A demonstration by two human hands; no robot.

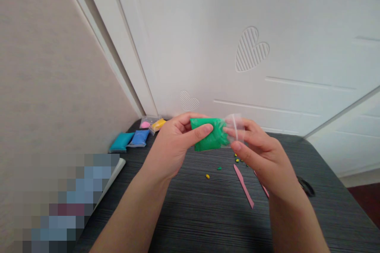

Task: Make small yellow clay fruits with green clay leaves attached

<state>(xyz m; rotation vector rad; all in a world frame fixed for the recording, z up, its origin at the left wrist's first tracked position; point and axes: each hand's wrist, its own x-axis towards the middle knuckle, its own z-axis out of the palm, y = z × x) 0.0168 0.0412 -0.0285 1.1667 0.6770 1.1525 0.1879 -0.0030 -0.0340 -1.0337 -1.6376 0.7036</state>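
The left hand (173, 142), at nine o'clock to the green packet (216, 141), grasps its filled end, thumb flat on the front and fingers behind; the right hand (267, 150), at three o'clock, pinches the clear flap (240, 120), its fingers lying behind or within the film, which of the two cannot be told. The packet is held above the table (190, 213), tilted slightly. The chief hazard lies at this flap: should the two hands pull unevenly, the thin film could stretch or tear beside the white strip (236, 126). Too firm a press from the left thumb might drive the soft-looking green filling toward the mouth, and a slack pinch could let the film slide free. Beneath, near six o'clock, lie a green scrap (219, 168) and a yellow scrap (208, 176), with a cluster of small bits (237, 160) toward five; filling dropped here would probably pick these up and mix colours. A pink tool (244, 186) at five o'clock lies below the right hand, where a lowered wrist might knock it. The blue packet (139, 138) and teal packet (121, 142), well apart at nine o'clock, appear safe from such contact
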